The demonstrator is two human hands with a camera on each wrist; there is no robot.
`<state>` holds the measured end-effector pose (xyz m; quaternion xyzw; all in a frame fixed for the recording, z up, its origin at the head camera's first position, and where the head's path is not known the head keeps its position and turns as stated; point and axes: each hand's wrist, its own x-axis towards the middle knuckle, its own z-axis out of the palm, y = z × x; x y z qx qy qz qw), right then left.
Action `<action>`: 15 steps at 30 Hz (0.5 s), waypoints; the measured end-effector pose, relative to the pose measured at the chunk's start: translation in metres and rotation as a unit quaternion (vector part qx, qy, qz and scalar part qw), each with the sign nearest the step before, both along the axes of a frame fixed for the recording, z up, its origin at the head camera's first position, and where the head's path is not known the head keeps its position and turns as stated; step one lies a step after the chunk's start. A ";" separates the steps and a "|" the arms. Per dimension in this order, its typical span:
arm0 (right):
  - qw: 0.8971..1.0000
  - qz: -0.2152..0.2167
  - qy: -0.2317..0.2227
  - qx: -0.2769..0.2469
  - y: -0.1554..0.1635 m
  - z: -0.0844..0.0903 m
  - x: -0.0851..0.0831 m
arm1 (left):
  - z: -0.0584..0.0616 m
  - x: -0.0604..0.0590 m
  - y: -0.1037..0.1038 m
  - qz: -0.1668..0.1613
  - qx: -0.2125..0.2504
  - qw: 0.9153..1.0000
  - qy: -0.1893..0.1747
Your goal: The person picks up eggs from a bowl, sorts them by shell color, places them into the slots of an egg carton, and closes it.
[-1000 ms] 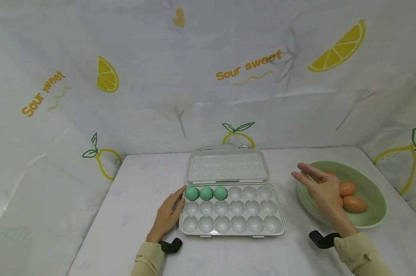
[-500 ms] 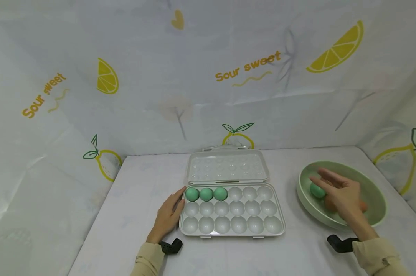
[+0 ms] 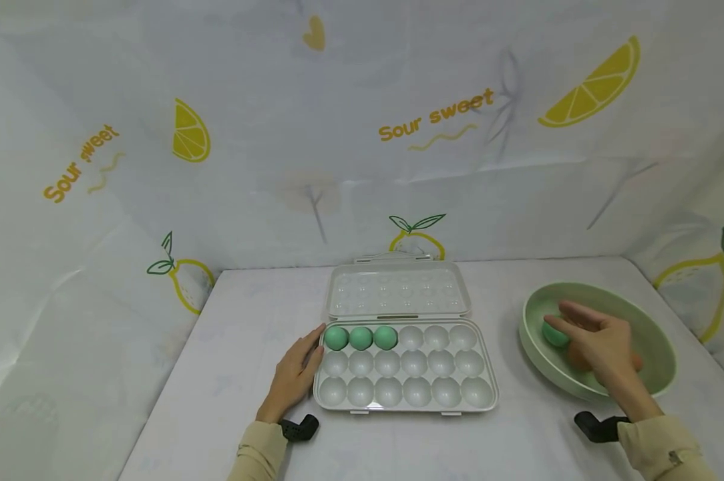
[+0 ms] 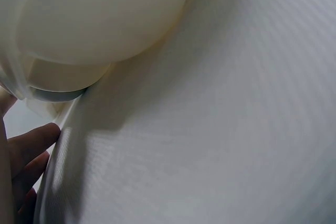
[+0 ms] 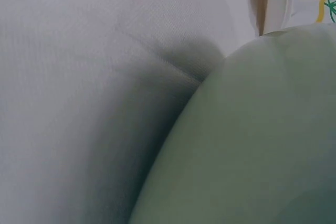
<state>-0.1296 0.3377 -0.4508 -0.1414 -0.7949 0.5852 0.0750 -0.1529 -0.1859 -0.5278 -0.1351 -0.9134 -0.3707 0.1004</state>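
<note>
Green egg lying in the pale green bowl at the right of the counter, now being closed in on by the right hand. A second ago hanging open above the near rim of the bowl; half a second ago already reaching in with spread fingers; now dipping lower, fingers bending over the egg and touching it, though not yet clearly wrapped round it. Brown eggs mostly being hidden beneath the palm. Meaning, most likely, a pick-up just beginning rather than an egg already lifted.

Left hand keeping flat and relaxed against the left edge of the egg tray, holding nothing, seemingly steadying it. Tray not shifting, lid lying open behind it. Three green eggs sitting in the far row, leftmost cups, all other cups unfilled.

Wrist views showing only blurred tray edge, counter cloth and bowl wall.
</note>
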 end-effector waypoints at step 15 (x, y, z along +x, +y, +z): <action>0.995 0.020 -0.048 0.089 0.004 -0.008 -0.002 | 0.000 -0.001 -0.001 0.001 -0.007 1.000 -0.003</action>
